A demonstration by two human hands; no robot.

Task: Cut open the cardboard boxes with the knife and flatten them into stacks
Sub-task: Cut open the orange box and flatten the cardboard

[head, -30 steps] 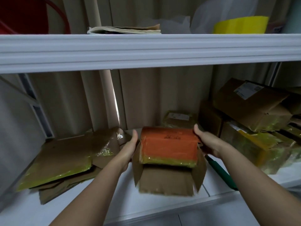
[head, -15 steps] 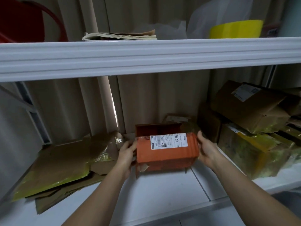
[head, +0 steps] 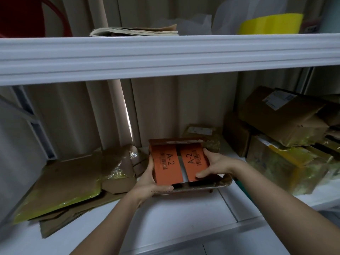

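Note:
An orange cardboard box [head: 167, 165] marked "A-2" on two taped flaps faces me over the white shelf [head: 176, 214]. My left hand [head: 152, 183] grips its left side and lower edge. My right hand [head: 214, 165] holds its right side, thumb across the right flap. A loose brown flap hangs out under the box. A sliver of the green knife handle [head: 239, 186] shows just right of my right forearm; the blade is hidden.
Flattened cardboard [head: 73, 181] with yellow tape lies stacked at the left. Several unopened boxes [head: 283, 144] are piled at the right, and a small one [head: 202, 133] sits behind. An upper shelf [head: 165, 56] overhangs close above, carrying papers and a yellow tub.
Both hands have turned the orange box over: first its yellow-taped side showed, then the label side, and now the "A-2" flaps face me. The box sits a little farther back.

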